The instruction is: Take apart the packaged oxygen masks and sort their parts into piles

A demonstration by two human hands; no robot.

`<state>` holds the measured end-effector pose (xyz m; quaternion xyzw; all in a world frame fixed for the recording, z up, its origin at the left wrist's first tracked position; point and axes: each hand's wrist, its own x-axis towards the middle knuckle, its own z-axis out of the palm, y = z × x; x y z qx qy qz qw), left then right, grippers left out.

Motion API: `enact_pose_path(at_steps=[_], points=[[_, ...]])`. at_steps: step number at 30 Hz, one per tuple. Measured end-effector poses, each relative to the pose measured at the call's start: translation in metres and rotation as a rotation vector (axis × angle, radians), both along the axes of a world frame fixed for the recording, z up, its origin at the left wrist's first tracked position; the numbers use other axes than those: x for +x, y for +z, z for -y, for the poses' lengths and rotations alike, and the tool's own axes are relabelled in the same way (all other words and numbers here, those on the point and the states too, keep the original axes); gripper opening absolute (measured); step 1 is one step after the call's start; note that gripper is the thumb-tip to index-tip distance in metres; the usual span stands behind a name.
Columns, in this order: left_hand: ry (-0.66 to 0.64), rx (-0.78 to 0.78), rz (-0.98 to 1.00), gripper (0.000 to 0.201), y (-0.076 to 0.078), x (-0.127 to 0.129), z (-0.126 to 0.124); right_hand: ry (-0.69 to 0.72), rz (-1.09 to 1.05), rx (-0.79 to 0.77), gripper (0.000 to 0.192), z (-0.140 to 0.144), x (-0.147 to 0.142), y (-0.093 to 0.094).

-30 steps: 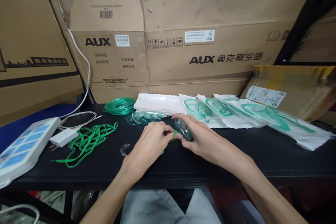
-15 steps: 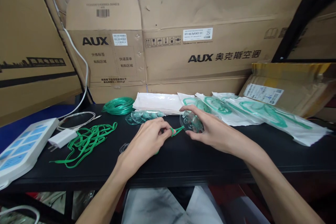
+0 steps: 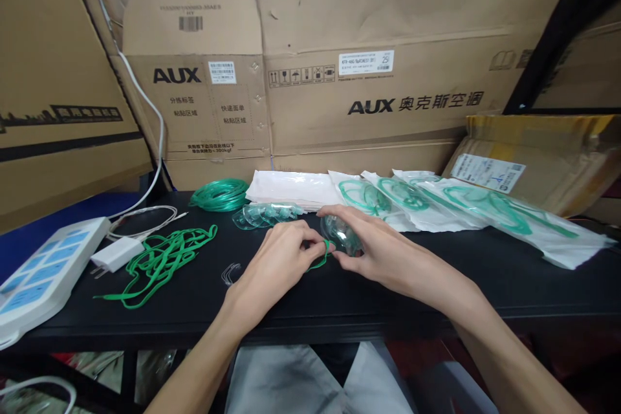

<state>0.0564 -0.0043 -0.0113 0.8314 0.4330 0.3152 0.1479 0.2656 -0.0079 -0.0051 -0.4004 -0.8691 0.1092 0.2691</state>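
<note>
My right hand (image 3: 369,239) is curled around a clear greenish oxygen mask (image 3: 343,234) just above the black table. From the left, my left hand (image 3: 291,249) pinches a green elastic strap (image 3: 321,261) close against the mask's edge. The fingertips of both hands nearly meet there, and they partly hide the strap. Behind my left hand lies a row of nested clear masks (image 3: 266,213). A tangle of green straps (image 3: 167,262) rests to the left, and a few thin clear strips (image 3: 229,273) lie by my left wrist.
Coiled green tubing (image 3: 219,195) and a white packet stack (image 3: 294,187) sit along the back. Bagged masks with tubing (image 3: 490,204) spread to the right. A power strip (image 3: 48,272) and white charger (image 3: 118,252) lie left. Cardboard boxes (image 3: 310,90) wall the rear.
My right hand has brought the mask left, closer to my left hand. The strap stretched between them is now slack and bunched at the fingertips.
</note>
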Motion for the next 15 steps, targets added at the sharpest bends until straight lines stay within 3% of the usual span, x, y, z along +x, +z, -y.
enact_pose_path(at_steps=[4, 10, 15], points=[[0.007, 0.031, -0.034, 0.021, 0.002, 0.000, 0.002, -0.011, 0.009, -0.005, 0.067, -0.005, 0.007, -0.002], [0.033, 0.034, -0.077, 0.021, 0.001, -0.001, 0.003, -0.143, 0.089, 0.025, 0.070, -0.013, 0.016, -0.004], [0.020, 0.019, -0.031, 0.022, -0.001, 0.000, 0.001, -0.084, 0.084, 0.001, 0.068, -0.008, 0.007, -0.007]])
